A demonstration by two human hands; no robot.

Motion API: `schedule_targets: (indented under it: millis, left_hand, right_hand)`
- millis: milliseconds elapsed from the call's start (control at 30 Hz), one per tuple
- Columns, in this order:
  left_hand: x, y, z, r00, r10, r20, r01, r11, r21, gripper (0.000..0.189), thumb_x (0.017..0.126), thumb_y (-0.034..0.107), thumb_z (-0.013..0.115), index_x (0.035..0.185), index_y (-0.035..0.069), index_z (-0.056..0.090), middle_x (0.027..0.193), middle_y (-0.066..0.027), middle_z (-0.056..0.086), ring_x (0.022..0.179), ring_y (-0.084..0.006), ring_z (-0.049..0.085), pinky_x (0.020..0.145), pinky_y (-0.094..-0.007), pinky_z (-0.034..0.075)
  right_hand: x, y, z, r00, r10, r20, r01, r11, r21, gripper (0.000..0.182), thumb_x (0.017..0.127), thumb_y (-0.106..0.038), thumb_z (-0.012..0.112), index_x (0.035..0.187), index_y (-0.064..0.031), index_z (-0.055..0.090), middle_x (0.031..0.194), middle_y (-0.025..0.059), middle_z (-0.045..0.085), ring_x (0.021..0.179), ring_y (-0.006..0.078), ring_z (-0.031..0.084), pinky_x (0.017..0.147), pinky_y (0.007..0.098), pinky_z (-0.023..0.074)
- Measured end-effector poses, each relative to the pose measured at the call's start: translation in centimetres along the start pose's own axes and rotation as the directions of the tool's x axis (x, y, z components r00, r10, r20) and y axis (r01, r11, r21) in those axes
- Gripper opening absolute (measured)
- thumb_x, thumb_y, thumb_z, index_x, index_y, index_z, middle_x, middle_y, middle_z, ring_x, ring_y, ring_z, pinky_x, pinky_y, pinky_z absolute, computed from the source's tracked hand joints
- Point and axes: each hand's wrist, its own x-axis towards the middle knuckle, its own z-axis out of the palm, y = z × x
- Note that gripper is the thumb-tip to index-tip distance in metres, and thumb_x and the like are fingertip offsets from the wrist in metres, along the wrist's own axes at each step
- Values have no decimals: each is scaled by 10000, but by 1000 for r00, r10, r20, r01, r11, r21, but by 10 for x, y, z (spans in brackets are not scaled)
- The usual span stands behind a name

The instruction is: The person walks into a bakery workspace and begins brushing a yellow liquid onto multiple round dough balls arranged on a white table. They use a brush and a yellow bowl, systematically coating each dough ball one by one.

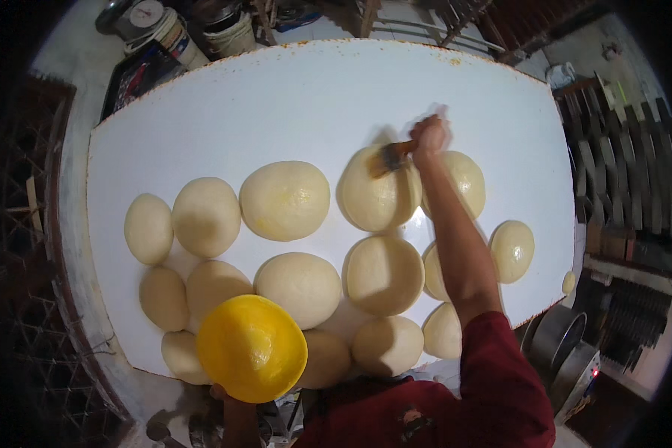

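Observation:
My right hand [430,136] grips the handle of a wide brush [387,158], blurred by motion. Its bristles touch the top of a large round dough ball [376,199] in the far row. In my left hand [224,393], at the near edge, is a yellow bowl [252,348] with a shiny wet inside. The bowl hides parts of the dough behind it. A glossy dough ball [512,252] lies at the right, and another dough ball [285,200] shows yellowish wet patches. Duller dough balls [298,290] sit in rows nearer me, some partly covered by my right forearm.
The dough rests on a white table [313,101] with rusty, chipped edges. Buckets [229,35] and a dial scale [147,13] stand beyond the far left corner. Round metal pans [560,333] are close to the near right corner. Dark slatted racks [610,162] line the right side.

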Motion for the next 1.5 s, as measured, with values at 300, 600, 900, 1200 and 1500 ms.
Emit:
schedule_targets:
  millis: [300,600,900,1200,1500]
  left_hand:
    - [56,-18,3,998,-65,-9,65,998,12,789,771,452,659,1420,114,365,1431,-106,408,1300,-316,419,1079,-495,363]
    - [113,26,-33,981,-30,190,34,999,-18,859,718,346,777,1419,105,345,1401,-82,432,1296,-277,428,1075,-465,373]
    - [47,124,-93,986,123,108,-112,988,-106,894,679,421,774,1415,105,377,1403,-136,430,1258,-332,457,1046,-525,407]
    - [29,162,-129,985,133,109,-125,990,-70,807,732,442,696,1403,109,395,1404,-140,429,1269,-342,446,1043,-532,398]
    - [35,158,-104,986,144,84,-133,984,-120,823,707,455,720,1388,105,418,1365,-130,471,1222,-341,490,1016,-520,434]
  right_hand:
    - [-143,-16,104,608,11,794,530,739,-416,421,939,-294,585,655,-6,471,559,0,342,564,102,299,484,295,300]
    - [-311,-4,109,734,-8,679,-53,996,68,370,955,-296,509,670,-67,450,590,12,442,523,143,398,500,305,350]
    - [-295,67,186,582,-208,786,708,606,-364,376,889,-304,601,639,-50,483,525,88,421,487,171,427,500,349,384]
    - [-125,-5,100,980,-190,-52,168,946,-278,439,973,-372,523,628,-164,348,535,-19,398,435,84,325,390,292,271]
    - [-268,104,264,707,-97,700,512,754,-412,385,944,-371,510,693,-80,497,649,110,504,594,255,470,549,372,394]
